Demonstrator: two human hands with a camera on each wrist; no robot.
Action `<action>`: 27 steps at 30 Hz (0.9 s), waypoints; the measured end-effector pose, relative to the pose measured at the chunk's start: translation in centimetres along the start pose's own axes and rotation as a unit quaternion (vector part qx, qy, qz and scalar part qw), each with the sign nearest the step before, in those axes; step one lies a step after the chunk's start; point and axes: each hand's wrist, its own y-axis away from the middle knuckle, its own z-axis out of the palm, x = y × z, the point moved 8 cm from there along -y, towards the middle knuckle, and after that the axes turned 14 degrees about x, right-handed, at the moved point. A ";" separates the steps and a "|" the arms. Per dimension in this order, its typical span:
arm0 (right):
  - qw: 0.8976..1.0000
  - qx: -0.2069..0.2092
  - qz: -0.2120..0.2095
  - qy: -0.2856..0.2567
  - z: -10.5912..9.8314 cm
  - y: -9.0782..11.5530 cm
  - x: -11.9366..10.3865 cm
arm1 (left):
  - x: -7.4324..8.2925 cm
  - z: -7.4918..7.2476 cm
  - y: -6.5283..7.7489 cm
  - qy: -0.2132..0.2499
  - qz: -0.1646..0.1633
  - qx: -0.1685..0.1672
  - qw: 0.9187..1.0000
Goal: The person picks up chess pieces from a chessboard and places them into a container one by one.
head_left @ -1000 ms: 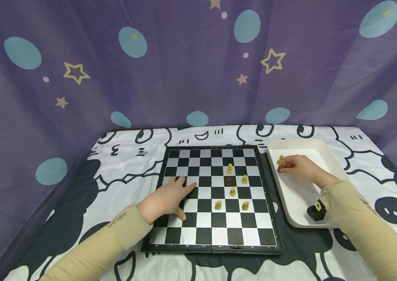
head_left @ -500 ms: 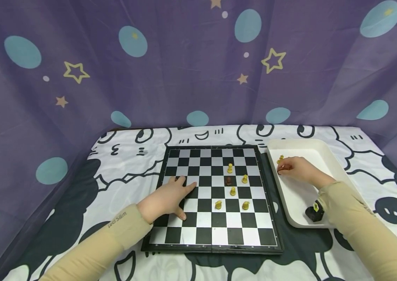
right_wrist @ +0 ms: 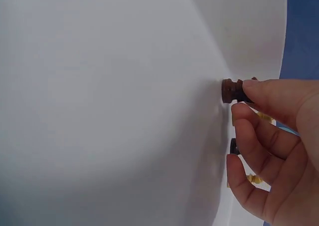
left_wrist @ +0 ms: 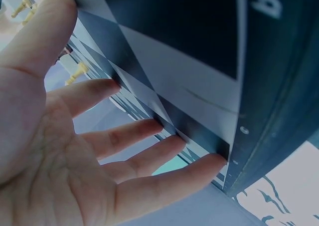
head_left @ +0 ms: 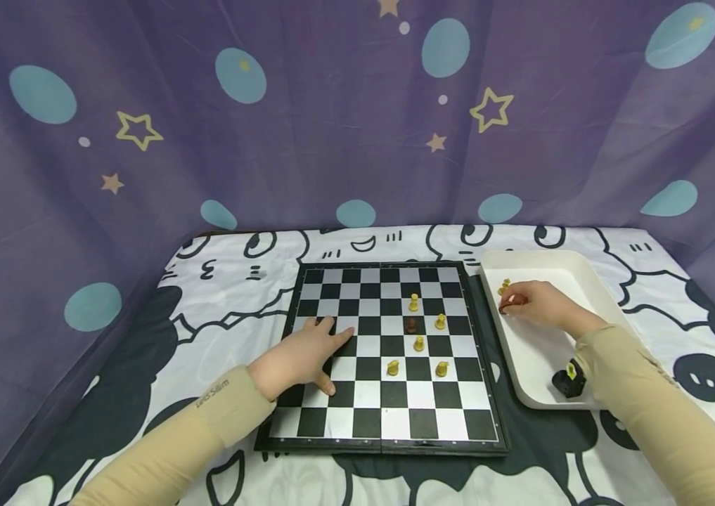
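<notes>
In the head view, the left hand (head_left: 303,355) rests with spread fingers on the left part of a black-and-white chessboard (head_left: 368,395). The left wrist view shows its fingertips (left_wrist: 217,161) right at the squares near the board's edge. Over on the right, the right hand (head_left: 540,303) reaches into a white tray (head_left: 537,365). Its thumb and index finger pinch a brown chess piece (right_wrist: 228,91) by the tray's wall. Beyond the curled fingers, a dark chess piece (right_wrist: 234,146) and a yellow chess piece (right_wrist: 255,178) partly show.
Several yellow chess pieces, one of them a yellow pawn (head_left: 419,344), stand on the board's right half around a brown piece (head_left: 411,325). A black device (head_left: 569,379) sits at the right wrist. A cartoon-print cloth (head_left: 237,358) covers the table; a purple curtain (head_left: 332,140) hangs behind.
The right hand shifts only very slightly at the tray's left side, the brown piece still at its fingertips. The left hand and the pieces on the board stay put.
</notes>
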 end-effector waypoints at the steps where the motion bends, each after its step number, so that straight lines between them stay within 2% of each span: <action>1: 1.000 0.002 0.001 0.000 -0.2 0.0 0.0 | 0.0 0.0 0.0 0.001 -0.001 -0.001 1.000; 12: 1.000 0.012 -0.003 0.006 -1.4 0.1 -0.5 | 0.1 -0.1 0.0 0.002 0.007 -0.003 1.000; 21: 1.000 0.026 -0.006 -0.007 -2.4 0.3 -1.7 | 0.1 -0.1 0.0 0.001 0.009 -0.001 1.000; 27: 1.000 0.017 -0.001 -0.008 -2.7 0.2 -2.4 | 0.1 -0.1 0.0 0.003 0.006 -0.003 1.000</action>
